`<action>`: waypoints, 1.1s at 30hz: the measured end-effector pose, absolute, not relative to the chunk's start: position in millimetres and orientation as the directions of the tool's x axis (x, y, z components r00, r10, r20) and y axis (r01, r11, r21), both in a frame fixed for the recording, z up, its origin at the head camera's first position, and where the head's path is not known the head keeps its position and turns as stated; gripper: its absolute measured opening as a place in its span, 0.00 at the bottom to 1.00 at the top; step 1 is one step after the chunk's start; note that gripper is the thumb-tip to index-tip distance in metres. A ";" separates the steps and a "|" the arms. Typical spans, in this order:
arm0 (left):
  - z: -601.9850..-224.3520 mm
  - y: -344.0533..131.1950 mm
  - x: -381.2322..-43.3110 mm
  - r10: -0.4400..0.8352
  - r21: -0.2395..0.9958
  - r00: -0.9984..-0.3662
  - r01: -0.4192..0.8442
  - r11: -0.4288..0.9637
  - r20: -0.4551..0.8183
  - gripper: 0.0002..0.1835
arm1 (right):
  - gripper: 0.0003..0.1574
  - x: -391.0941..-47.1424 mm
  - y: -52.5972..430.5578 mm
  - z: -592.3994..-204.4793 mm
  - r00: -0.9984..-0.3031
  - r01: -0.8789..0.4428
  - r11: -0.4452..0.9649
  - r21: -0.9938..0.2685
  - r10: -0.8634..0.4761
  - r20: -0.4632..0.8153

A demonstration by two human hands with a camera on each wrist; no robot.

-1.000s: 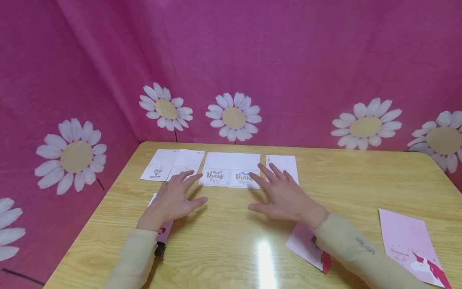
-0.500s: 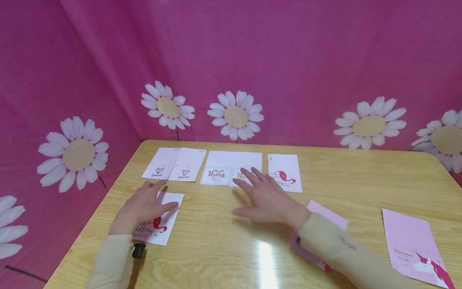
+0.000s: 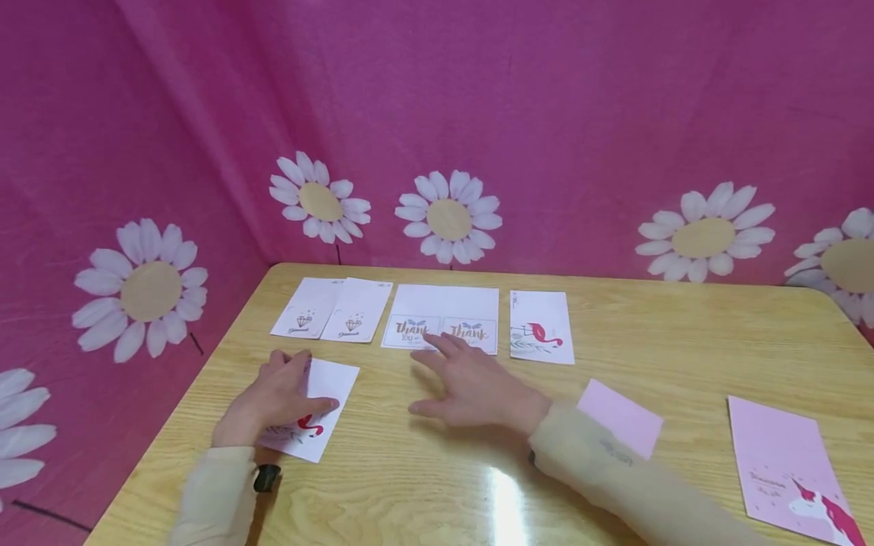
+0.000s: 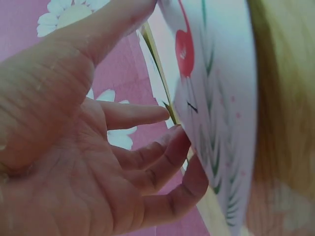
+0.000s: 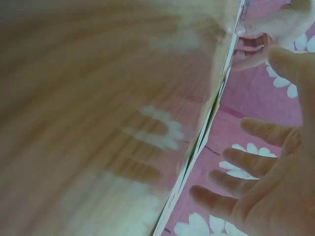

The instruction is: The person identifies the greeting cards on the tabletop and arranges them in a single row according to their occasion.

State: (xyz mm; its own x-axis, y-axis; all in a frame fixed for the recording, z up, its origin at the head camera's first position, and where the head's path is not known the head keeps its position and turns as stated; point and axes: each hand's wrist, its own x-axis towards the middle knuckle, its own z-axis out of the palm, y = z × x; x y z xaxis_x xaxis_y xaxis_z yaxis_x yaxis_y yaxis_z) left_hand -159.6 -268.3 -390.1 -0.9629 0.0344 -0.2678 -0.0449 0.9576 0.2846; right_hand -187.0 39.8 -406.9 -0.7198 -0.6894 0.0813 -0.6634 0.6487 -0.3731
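Observation:
A white flamingo card [image 3: 336,387] lies at the left of the table, partly covered by my left hand [image 3: 273,398]. In the left wrist view the thumb and curled fingers of that hand grip the flamingo card [image 4: 221,93] at its edges. My right hand [image 3: 474,387] hovers with spread fingers, holding nothing, its fingertips in front of two thank-you cards [image 3: 471,334]. The right wrist view has the relaxed fingers of the right hand [image 5: 261,172] apart from the tabletop.
Two diamond cards [image 3: 356,311] overlap at the back left. Another flamingo card [image 3: 542,326] lies right of the thank-you cards. A pink card [image 3: 621,413] is partly under the right sleeve, and a pink unicorn card [image 3: 785,462] lies at the right. Pink flowered cloth [image 3: 560,136] hangs behind.
My left hand has moved left and toward me and has taken hold of the flamingo card. The right hand has shifted left, uncovering the other flamingo card.

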 end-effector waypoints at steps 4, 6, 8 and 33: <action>-392.3 -260.0 -162.6 0.041 0.310 -0.963 -0.045 0.950 -0.267 0.57 | 0.46 -184.0 28.8 -406.8 -0.729 -0.635 0.653 -0.412 -0.683 0.042; -393.8 -256.0 -164.1 0.045 0.317 -0.963 -0.043 0.947 -0.266 0.57 | 0.46 -182.9 24.2 -405.5 -0.730 -0.626 0.658 -0.418 -0.683 0.018; -395.0 -252.4 -165.3 0.047 0.326 -0.964 -0.042 0.944 -0.261 0.56 | 0.45 -183.3 20.0 -405.1 -0.725 -0.633 0.660 -0.404 -0.689 0.010; -399.1 -233.9 -172.6 0.124 0.481 -0.991 0.083 0.873 -0.055 0.27 | 0.12 -197.3 -12.9 -404.1 -0.723 -0.630 0.631 -0.452 -0.689 0.047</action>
